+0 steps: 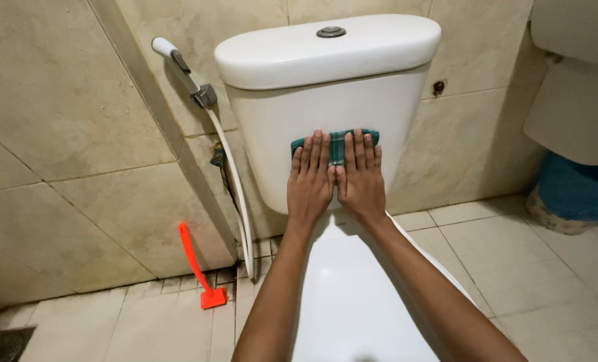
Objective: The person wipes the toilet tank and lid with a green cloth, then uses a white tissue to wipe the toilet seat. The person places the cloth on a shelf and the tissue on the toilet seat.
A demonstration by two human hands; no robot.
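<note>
A white toilet tank (272, 127) stands against the tiled wall, with a round flush button (330, 31) on its lid. A green checked cloth (337, 142) lies flat against the tank's front face. My left hand (310, 177) and my right hand (361, 175) sit side by side on the cloth, palms down, fingers together and pointing up, pressing it to the tank. Only the cloth's top edge and a strip between my hands show. Below my arms is the closed white toilet lid (352, 295).
A white spray hose (235, 181) hangs from a holder on the wall left of the tank. An orange scraper (198, 265) leans in the floor corner. A floor drain (7, 343) is at the bottom left. A white basin (577, 87) and a blue bucket (577, 191) stand at the right.
</note>
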